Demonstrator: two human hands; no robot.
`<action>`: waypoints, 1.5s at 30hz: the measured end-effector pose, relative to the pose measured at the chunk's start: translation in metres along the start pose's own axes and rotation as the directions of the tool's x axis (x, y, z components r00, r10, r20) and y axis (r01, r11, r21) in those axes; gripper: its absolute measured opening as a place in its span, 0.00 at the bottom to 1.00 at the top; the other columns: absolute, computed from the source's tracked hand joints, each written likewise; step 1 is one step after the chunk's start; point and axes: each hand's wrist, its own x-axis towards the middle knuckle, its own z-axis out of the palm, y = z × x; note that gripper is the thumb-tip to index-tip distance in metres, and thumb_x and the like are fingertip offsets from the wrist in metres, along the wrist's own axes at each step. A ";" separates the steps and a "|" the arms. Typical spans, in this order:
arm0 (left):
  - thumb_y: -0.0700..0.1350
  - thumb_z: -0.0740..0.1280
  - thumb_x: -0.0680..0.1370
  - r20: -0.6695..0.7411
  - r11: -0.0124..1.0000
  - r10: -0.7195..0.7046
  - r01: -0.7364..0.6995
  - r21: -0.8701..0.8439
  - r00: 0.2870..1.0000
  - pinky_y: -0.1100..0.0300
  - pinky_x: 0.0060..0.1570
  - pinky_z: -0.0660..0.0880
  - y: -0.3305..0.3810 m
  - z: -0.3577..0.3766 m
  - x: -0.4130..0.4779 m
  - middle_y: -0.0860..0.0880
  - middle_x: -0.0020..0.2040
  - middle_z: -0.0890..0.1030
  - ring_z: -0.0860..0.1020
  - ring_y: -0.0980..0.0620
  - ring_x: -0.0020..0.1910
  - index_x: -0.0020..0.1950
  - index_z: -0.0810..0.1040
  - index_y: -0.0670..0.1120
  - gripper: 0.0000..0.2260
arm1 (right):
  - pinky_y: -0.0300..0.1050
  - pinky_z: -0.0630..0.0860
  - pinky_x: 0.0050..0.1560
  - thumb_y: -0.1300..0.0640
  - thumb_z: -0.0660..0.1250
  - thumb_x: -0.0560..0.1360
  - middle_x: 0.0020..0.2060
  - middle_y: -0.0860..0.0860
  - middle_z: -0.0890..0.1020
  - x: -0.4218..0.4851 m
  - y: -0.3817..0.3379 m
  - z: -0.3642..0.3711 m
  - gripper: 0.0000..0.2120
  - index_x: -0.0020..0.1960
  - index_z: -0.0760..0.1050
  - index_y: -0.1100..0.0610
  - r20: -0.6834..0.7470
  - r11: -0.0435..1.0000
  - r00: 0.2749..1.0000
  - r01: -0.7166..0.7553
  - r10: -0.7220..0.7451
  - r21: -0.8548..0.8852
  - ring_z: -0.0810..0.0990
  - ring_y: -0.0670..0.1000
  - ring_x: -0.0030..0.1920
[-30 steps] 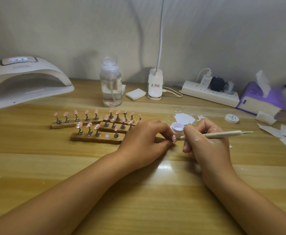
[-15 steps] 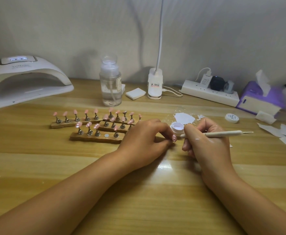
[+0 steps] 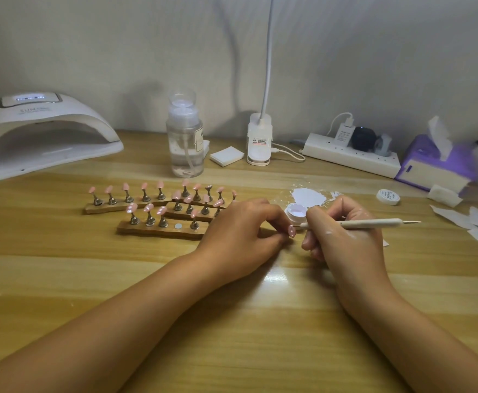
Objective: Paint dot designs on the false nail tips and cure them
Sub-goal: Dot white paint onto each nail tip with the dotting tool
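This is a small nail-art workstation, probably at home. A wooden counter (image 3: 232, 321) against a plain wall (image 3: 345, 52) carries a curing lamp (image 3: 42, 131), a pump bottle (image 3: 185, 143) and wooden stands (image 3: 158, 230) of pink nail tips (image 3: 132, 207). A power strip (image 3: 348, 158) with chargers (image 3: 344, 134), a desk lamp (image 3: 259, 143) and a tissue box (image 3: 436, 163) line the back.

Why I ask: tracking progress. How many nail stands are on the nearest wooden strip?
4 nail stands: three at the wooden strip's left end, one right of the bare magnet. The left hand may hide more.

Left hand (image 3: 240, 234), right hand (image 3: 345, 242) (both curled)
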 end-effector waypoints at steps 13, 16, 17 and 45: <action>0.47 0.71 0.74 0.004 1.000 -0.002 0.002 0.007 1.000 0.59 0.41 0.68 0.001 -0.001 0.000 0.58 0.44 0.80 0.72 0.66 0.36 0.46 0.83 0.57 0.05 | 0.41 0.63 0.30 0.53 0.67 0.61 0.17 0.52 0.70 0.001 0.003 0.002 0.13 0.24 0.64 0.52 -0.031 0.999 0.999 0.032 -0.033 -0.038 0.67 0.47 0.20; 0.47 0.72 0.74 0.002 1.000 0.000 0.000 0.002 1.000 0.59 0.40 0.68 0.001 -0.001 0.000 0.58 0.43 0.80 0.72 0.66 0.36 0.46 0.83 0.57 0.05 | 0.42 0.62 0.31 0.53 0.67 0.61 0.17 0.52 0.70 0.001 0.003 0.002 0.13 0.24 0.64 0.53 -0.029 0.999 0.999 0.039 -0.040 -0.037 0.67 0.47 0.20; 0.47 0.72 0.74 0.003 1.000 0.000 0.000 0.002 1.000 0.59 0.41 0.69 0.001 0.000 0.000 0.58 0.43 0.80 0.72 0.65 0.36 0.46 0.83 0.57 0.05 | 0.42 0.62 0.31 0.53 0.67 0.61 0.17 0.52 0.70 0.001 0.003 0.002 0.13 0.24 0.64 0.53 -0.028 0.998 0.999 0.040 -0.041 -0.038 0.67 0.47 0.20; 0.46 0.72 0.74 0.002 1.000 0.001 -0.001 0.002 1.000 0.57 0.44 0.72 0.000 0.000 0.000 0.57 0.45 0.81 0.72 0.65 0.36 0.47 0.83 0.57 0.05 | 0.43 0.64 0.35 0.53 0.67 0.62 0.18 0.53 0.72 0.002 0.005 0.001 0.12 0.24 0.65 0.52 -0.021 0.997 0.999 0.048 -0.049 -0.067 0.69 0.49 0.23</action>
